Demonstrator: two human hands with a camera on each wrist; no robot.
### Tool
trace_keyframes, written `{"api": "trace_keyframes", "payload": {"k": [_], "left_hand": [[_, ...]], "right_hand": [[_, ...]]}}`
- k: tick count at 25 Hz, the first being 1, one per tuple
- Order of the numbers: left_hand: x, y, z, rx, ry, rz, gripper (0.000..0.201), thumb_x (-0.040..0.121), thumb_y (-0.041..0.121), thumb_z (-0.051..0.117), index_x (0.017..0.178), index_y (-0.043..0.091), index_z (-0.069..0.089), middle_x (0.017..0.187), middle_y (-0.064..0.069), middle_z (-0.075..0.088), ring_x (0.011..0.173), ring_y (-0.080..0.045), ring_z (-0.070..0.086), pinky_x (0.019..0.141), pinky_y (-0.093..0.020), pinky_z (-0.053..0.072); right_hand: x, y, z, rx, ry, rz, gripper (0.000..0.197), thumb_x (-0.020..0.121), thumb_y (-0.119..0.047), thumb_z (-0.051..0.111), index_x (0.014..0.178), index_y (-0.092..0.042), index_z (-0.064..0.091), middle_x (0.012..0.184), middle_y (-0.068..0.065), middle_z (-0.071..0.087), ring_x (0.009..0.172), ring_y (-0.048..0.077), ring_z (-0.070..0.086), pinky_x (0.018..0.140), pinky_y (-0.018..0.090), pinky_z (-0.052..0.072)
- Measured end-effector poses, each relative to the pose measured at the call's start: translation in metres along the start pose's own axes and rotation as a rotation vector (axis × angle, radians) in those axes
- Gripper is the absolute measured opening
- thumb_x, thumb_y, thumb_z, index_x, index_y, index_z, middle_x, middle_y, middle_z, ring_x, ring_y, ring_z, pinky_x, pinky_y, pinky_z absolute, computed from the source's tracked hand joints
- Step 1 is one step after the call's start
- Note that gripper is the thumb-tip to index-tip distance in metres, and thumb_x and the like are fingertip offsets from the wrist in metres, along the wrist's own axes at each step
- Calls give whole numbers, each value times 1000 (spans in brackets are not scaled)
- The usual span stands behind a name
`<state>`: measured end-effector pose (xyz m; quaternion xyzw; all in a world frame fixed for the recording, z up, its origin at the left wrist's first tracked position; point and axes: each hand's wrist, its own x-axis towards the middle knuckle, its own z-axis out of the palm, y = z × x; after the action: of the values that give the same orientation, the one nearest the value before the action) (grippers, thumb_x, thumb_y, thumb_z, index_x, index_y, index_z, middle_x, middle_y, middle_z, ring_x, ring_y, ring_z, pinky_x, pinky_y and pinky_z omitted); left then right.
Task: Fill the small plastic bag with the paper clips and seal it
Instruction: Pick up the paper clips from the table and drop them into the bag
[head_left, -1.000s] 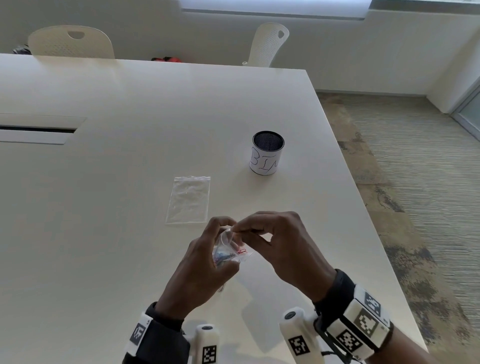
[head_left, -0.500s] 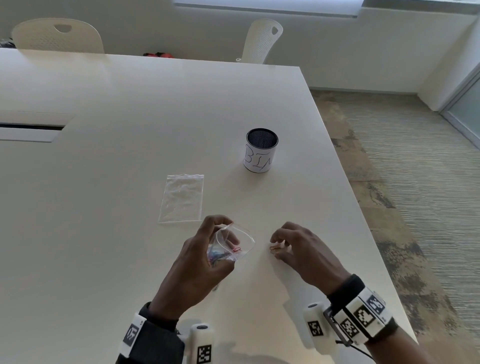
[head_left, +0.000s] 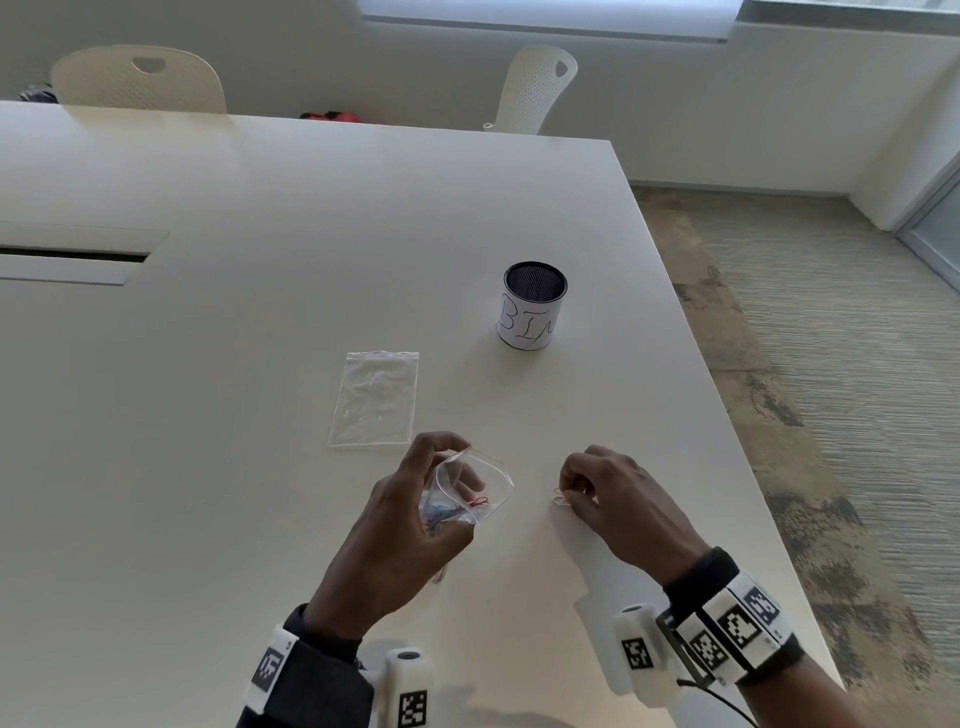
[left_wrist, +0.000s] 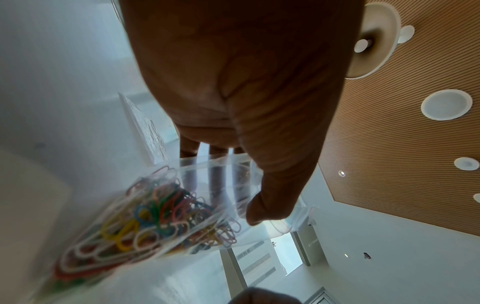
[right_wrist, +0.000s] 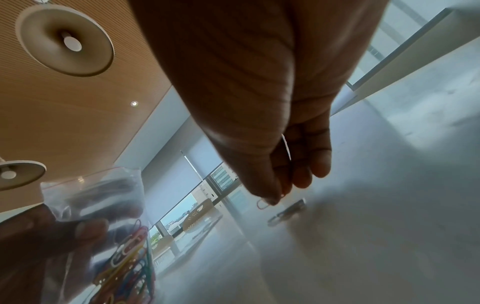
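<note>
My left hand (head_left: 415, 514) grips a small clear plastic bag (head_left: 475, 486) above the white table (head_left: 208, 364), its mouth held open toward the right. Several coloured paper clips (left_wrist: 145, 218) fill the bag's lower part, also seen as coloured paper clips (right_wrist: 130, 265) in the right wrist view. My right hand (head_left: 602, 493) is down at the tabletop to the right of the bag, thumb and fingers pinching a pale paper clip (head_left: 561, 499). A red clip (right_wrist: 262, 203) lies by the thumb tip; a thin white clip (right_wrist: 285, 148) shows between the fingers.
A second, empty clear bag (head_left: 375, 399) lies flat on the table beyond my left hand. A black mesh cup with a white label reading BIN (head_left: 532, 305) stands further back right. The table's right edge (head_left: 737, 441) runs close to my right hand. Two white chairs (head_left: 535, 88) stand behind the table.
My right hand left the bag's mouth, moved right and down to the table, and now pinches a clip there. The left hand keeps holding the open bag.
</note>
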<state>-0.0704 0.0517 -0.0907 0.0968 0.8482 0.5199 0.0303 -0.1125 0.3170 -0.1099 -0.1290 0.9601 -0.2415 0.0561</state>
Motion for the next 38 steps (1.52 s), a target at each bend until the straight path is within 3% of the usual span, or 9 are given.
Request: {"api": "trace_keyframes", "payload": {"k": [3, 6, 10, 13, 15, 20, 26, 32, 38], "left_hand": [[0, 1, 0, -7, -1, -3, 59, 86, 1, 78, 129, 32, 52, 105, 16, 76, 94, -7, 74, 70, -8, 54], [2, 1, 2, 6, -13, 7, 60, 87, 3, 78, 130, 34, 51, 107, 18, 75, 92, -9, 75, 67, -20, 63], [2, 3, 2, 13, -18, 16, 60, 85, 3, 78, 129, 34, 50, 107, 23, 73, 93, -6, 74, 68, -12, 57], [1, 2, 0, 7, -13, 21, 62, 85, 1, 77, 130, 33, 50, 107, 17, 74, 95, -8, 74, 70, -16, 60], [-1, 0, -1, 7, 6, 16, 61, 84, -1, 75, 130, 30, 51, 106, 12, 76, 99, -6, 73, 74, -8, 55], [0, 2, 1, 4, -12, 8, 62, 86, 1, 78, 128, 37, 50, 107, 15, 75, 90, -14, 75, 70, -19, 61], [1, 3, 4, 11, -26, -4, 61, 88, 5, 79, 129, 39, 50, 110, 15, 75, 85, -20, 76, 67, -40, 65], [2, 1, 3, 20, -10, 11, 61, 88, 4, 81, 129, 38, 50, 109, 16, 76, 97, -12, 75, 79, -23, 62], [1, 1, 2, 11, 4, 29, 59, 88, 6, 82, 130, 34, 50, 108, 16, 75, 101, -6, 74, 77, -9, 55]], "right_hand": [[-4, -22, -15, 166, 165, -84, 14, 94, -11, 72, 87, -22, 65, 80, -10, 65, 73, 10, 63, 69, 24, 54], [-12, -61, -31, 420, 310, -214, 15, 89, -6, 79, 85, -17, 70, 76, -10, 68, 70, 12, 66, 70, 17, 51], [-11, -84, -25, 468, 227, -305, 9, 90, -3, 80, 92, -12, 81, 88, -6, 75, 77, 9, 70, 74, 13, 51], [-3, -68, -26, 480, 287, -274, 12, 91, -3, 78, 95, -12, 82, 90, -6, 77, 79, 8, 73, 76, 15, 56], [2, -44, -30, 423, 314, -166, 12, 90, -3, 78, 93, -14, 81, 87, -7, 76, 77, 8, 73, 75, 17, 57], [-4, 0, -11, 22, -8, -6, 10, 88, -22, 82, 95, -23, 77, 94, -10, 69, 80, 9, 67, 75, 29, 56], [-2, -2, 4, 14, -45, 57, 5, 92, -15, 75, 89, -20, 73, 91, -6, 69, 82, 15, 64, 74, 31, 55], [2, -1, 7, 51, -120, 124, 8, 98, -18, 65, 106, -19, 65, 85, -7, 64, 80, 15, 55, 68, 26, 42], [-5, -12, 10, -10, -78, 70, 4, 95, -17, 63, 95, -20, 63, 92, -7, 55, 84, 17, 55, 74, 25, 40]]}}
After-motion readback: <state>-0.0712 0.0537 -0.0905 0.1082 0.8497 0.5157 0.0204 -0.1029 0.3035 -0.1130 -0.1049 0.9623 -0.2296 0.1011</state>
